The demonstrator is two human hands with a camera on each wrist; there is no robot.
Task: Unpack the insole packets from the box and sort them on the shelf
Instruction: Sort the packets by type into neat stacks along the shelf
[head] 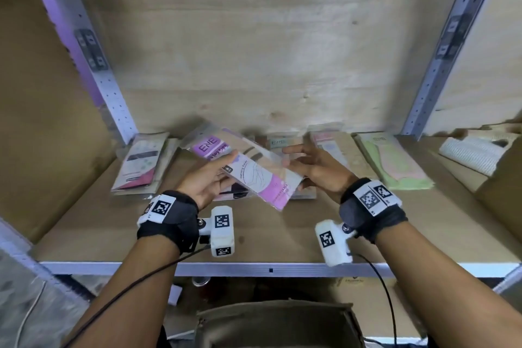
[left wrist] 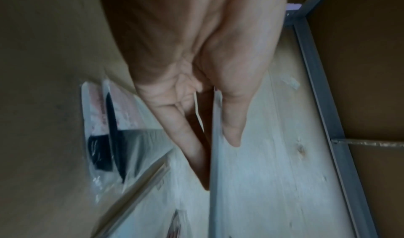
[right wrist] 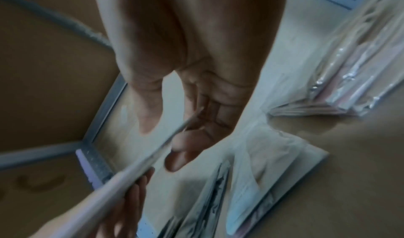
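Both hands hold a pink-and-white insole packet (head: 262, 179) tilted just above the wooden shelf (head: 268, 237). My left hand (head: 223, 167) pinches its left part, thumb on top and fingers beneath. My right hand (head: 296, 167) has its fingers curled under the right end, with the thumb raised over it. The left wrist view shows the packet edge (left wrist: 213, 198) between the thumb and fingers of the left hand (left wrist: 218, 164). Seen from the right wrist, the packet edge (right wrist: 135, 170) runs between the thumb and fingers of the right hand (right wrist: 161, 146). A purple ENE packet (head: 210, 145) lies tilted just behind.
Piles of packets line the shelf back: a dark-and-pink pile (head: 141, 161) at left, a pale pile (head: 330, 147) right of centre, a green pile (head: 392, 161) further right. An open cardboard box (head: 474, 155) stands at far right. Metal uprights (head: 107, 85) frame the bay.
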